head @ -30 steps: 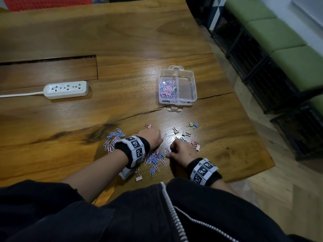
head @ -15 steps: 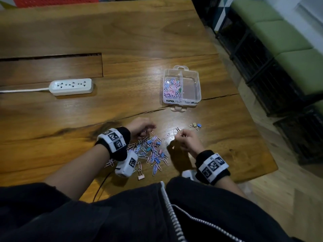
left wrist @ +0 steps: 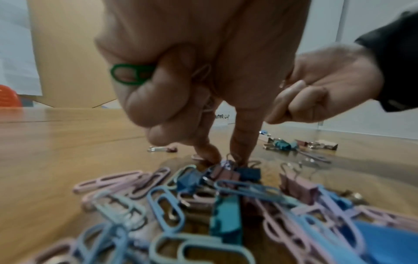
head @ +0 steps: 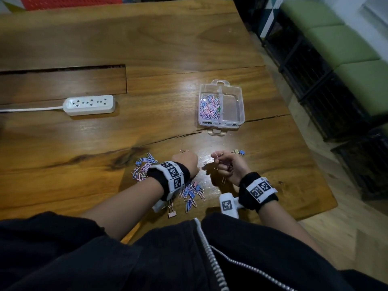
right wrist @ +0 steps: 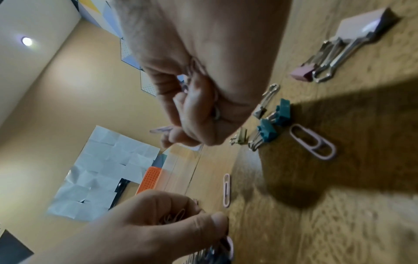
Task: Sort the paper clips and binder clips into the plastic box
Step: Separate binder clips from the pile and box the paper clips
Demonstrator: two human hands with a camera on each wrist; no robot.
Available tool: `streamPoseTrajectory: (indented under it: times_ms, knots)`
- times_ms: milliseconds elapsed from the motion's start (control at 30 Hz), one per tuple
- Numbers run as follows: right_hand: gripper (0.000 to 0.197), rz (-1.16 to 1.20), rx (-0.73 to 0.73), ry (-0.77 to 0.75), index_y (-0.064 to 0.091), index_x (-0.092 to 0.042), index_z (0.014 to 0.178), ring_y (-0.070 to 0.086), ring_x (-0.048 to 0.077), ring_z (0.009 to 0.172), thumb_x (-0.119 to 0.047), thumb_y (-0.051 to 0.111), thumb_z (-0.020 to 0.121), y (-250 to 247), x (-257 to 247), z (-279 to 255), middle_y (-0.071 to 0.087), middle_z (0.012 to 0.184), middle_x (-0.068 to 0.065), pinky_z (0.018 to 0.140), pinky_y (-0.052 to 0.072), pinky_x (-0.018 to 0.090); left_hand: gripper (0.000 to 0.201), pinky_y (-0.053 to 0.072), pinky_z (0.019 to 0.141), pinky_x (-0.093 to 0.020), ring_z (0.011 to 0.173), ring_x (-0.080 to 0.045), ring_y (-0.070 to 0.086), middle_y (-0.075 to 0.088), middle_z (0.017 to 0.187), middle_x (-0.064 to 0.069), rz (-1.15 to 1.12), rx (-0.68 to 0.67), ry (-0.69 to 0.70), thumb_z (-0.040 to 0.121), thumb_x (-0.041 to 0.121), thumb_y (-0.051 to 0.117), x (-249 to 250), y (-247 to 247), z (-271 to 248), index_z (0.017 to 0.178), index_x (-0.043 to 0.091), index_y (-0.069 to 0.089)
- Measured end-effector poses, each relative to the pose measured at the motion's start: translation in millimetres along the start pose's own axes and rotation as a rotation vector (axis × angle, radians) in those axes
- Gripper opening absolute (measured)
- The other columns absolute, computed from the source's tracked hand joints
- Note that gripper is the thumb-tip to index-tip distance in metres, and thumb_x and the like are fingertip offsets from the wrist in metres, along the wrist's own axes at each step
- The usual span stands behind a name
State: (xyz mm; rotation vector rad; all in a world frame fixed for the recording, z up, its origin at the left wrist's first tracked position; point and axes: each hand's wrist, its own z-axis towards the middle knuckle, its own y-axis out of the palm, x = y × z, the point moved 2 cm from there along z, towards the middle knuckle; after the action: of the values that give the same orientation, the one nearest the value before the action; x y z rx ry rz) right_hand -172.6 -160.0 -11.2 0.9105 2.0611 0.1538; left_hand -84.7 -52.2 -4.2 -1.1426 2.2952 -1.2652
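A: Step? Gathering, I'd say. Left hand (left wrist: 203, 75) is curled round a few paper clips, a green paper clip (left wrist: 128, 74) poking out by the thumb, with two fingertips (left wrist: 209, 155) down on the mixed pile (left wrist: 226, 205) on the counter (head: 84, 143).

B: Right hand (head: 227, 165)?

A: Lifted off the counter and clenched round clips; a pink paper clip (right wrist: 161, 129) sticks out past its fingers (the rest in the palm is too hidden to sort by type).

B: And the plastic box (head: 241, 95)?

A: Farther up the counter, lid off. Left compartment has a heap of paper clips (head: 210, 108); right compartment looks bare. Binder clips are all outside it: a pair (head: 239, 152) near the right hand, more in the pile.

B: So the next move?

A: My guess: carry the handfuls over and drop them in the left compartment, keeping binder clips out of it. Those go in the right one.

B: Versus half a second ago?

A: The left wrist has slid over the pile toward the middle, uncovering paper clips to its left. Right hand has come up and turned, thumb side up. Box and power strip (head: 89, 105) unmoved; the view itself shifted a little.
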Motion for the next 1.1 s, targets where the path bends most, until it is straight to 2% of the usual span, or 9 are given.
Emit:
streamPoseTrajectory:
  times_ms: [100, 167, 233, 333, 500, 633, 767, 900, 1100]
  knots:
    - [0.025, -0.117, 0.041, 0.019, 0.046, -0.010, 0.067, 0.032, 0.003, 0.032, -0.011, 0.035, 0.088, 2, -2, 4, 0.047, 0.050, -0.004, 0.028, 0.021, 0.012, 0.025, 0.048, 0.073, -0.030, 0.097, -0.025, 0.063, 0.064, 0.105, -0.009, -0.014, -0.019, 0.041, 0.095, 0.023, 0.045, 3, 4, -1, 0.102, 0.003, 0.059]
    - [0.027, -0.383, 0.120, -0.011, 0.045, -0.015, 0.063, 0.034, 0.004, 0.035, -0.019, 0.046, 0.089, 6, -3, 4, 0.043, 0.050, -0.006, 0.030, 0.024, 0.014, 0.024, 0.048, 0.073, -0.031, 0.093, -0.025, 0.062, 0.063, 0.101, -0.010, -0.032, -0.022, 0.059, 0.095, 0.022, 0.044, 3, 6, -2, 0.098, 0.004, 0.059]
    - [0.018, -0.823, 0.176, -0.110, 0.050, -0.015, 0.070, 0.043, 0.007, 0.047, -0.019, 0.061, 0.083, 13, -4, 2, 0.048, 0.059, -0.007, 0.039, 0.034, 0.015, 0.023, 0.047, 0.070, -0.030, 0.082, -0.023, 0.058, 0.058, 0.089, -0.008, -0.095, -0.031, 0.054, 0.094, 0.024, 0.043, -1, 7, -3, 0.091, 0.007, 0.058]
    - [0.019, -1.386, 0.203, -0.224, 0.059, -0.018, 0.094, 0.047, 0.011, 0.066, -0.022, 0.069, 0.077, 18, -2, 2, 0.055, 0.073, -0.004, 0.051, 0.033, 0.019, 0.023, 0.043, 0.068, -0.030, 0.076, -0.021, 0.051, 0.053, 0.082, -0.006, -0.231, -0.015, 0.050, 0.095, 0.026, 0.041, -14, 6, -1, 0.088, 0.010, 0.056]
    - [0.015, -1.626, 0.154, -0.296, 0.061, -0.017, 0.100, 0.056, 0.019, 0.085, -0.022, 0.058, 0.085, 18, 6, 5, 0.065, 0.099, 0.004, 0.071, 0.042, 0.028, 0.025, 0.045, 0.070, -0.030, 0.078, -0.016, 0.052, 0.053, 0.075, 0.006, -0.316, 0.107, 0.085, 0.083, 0.040, 0.061, -32, 1, 3, 0.078, 0.021, 0.047]
    - [0.016, -1.762, 0.139, -0.236, 0.054, -0.013, 0.097, 0.052, 0.019, 0.081, -0.027, 0.049, 0.091, 16, 10, 4, 0.058, 0.092, 0.003, 0.071, 0.040, 0.027, 0.038, 0.051, 0.079, -0.032, 0.093, -0.019, 0.059, 0.063, 0.097, 0.002, -0.187, 0.094, 0.122, 0.074, 0.041, 0.071, -26, -1, 4, 0.099, 0.017, 0.057]
    - [0.015, -1.256, 0.174, -0.156, 0.047, -0.018, 0.076, 0.050, 0.011, 0.070, -0.019, 0.049, 0.091, -3, 9, -8, 0.051, 0.076, -0.004, 0.065, 0.041, 0.021, 0.033, 0.050, 0.077, -0.029, 0.091, -0.019, 0.057, 0.061, 0.096, -0.001, -0.063, 0.068, 0.150, 0.079, 0.040, 0.066, -17, 1, 1, 0.101, 0.017, 0.058]
    - [0.026, -0.447, 0.221, -0.133, 0.042, -0.015, 0.066, 0.037, -0.002, 0.037, -0.007, 0.045, 0.090, -24, 7, -28, 0.042, 0.063, -0.002, 0.035, 0.028, 0.011, 0.031, 0.050, 0.074, -0.028, 0.085, -0.017, 0.056, 0.055, 0.084, 0.001, 0.029, 0.003, 0.179, 0.087, 0.041, 0.056, -15, 2, -1, 0.098, 0.013, 0.060]
    - [0.024, -0.128, 0.247, -0.152, 0.047, -0.010, 0.062, 0.035, 0.001, 0.035, 0.004, 0.047, 0.082, -37, 13, -37, 0.050, 0.065, 0.006, 0.031, 0.025, 0.011, 0.033, 0.054, 0.074, -0.033, 0.074, -0.021, 0.054, 0.052, 0.079, -0.003, 0.147, -0.013, 0.206, 0.092, 0.034, 0.043, -9, 11, -5, 0.093, 0.006, 0.061]
